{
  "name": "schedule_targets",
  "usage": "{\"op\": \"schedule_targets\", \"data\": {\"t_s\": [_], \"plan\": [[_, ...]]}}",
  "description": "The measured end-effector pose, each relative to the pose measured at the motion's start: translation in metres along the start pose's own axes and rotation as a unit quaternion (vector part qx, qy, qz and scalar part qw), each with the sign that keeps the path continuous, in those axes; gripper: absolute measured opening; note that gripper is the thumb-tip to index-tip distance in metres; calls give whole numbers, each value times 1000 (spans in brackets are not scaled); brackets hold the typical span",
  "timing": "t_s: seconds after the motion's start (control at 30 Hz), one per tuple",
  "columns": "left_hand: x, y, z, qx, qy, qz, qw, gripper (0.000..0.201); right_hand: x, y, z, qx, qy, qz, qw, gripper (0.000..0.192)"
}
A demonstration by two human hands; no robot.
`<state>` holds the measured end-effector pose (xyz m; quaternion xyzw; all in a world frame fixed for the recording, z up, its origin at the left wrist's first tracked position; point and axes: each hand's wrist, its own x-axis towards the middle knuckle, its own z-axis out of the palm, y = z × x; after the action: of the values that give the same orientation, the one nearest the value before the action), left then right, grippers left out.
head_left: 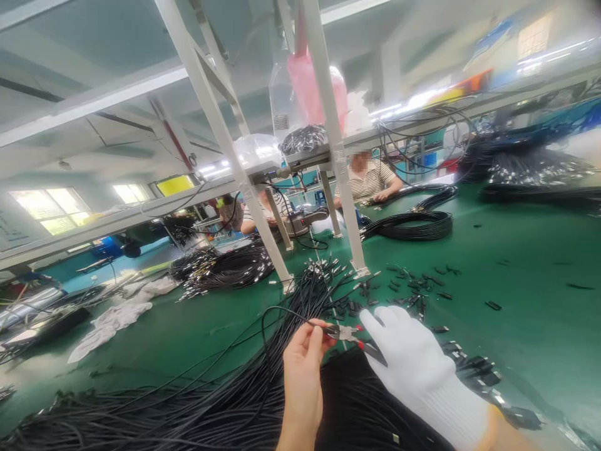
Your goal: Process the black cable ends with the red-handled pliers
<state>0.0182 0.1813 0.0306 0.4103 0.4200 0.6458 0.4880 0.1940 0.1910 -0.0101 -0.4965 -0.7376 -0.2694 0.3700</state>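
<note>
Head view, the only one I have: I see the left hand, bare, with thumb and forefinger pinched together on a thin black cable, which loops up and back from the fingers toward the frame leg. The right hand, in a white glove, is closed around the handles of small red-handled pliers; the tool's nose points at the left fingertips and meets the cable end just beside them. I judge the pinch sits close to the cable end so that the end stays steady for the pliers; whether the nose has actually bitten onto the cable I cannot tell, as that spot is too small. The cable end thus lies between the two hands, touching the left fingers, and on the near side of the frame leg. Below both hands, nearer than the leg, lies a thick bundle of like cables across the green table. Right of the leg, small black pieces are scattered, presumably kept within reach of the gloved hand. Beyond the leg, a person in a striped shirt works at coiled cable. White cloth lies well left of the leg.
</note>
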Motion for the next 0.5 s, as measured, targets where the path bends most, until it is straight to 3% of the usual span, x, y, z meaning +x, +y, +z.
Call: {"op": "schedule_targets", "data": {"t_s": [0.5], "plan": [[0,-2,0,22,-3,14,1000,39,1,1,-5,6,-12,14,1000,20]]}}
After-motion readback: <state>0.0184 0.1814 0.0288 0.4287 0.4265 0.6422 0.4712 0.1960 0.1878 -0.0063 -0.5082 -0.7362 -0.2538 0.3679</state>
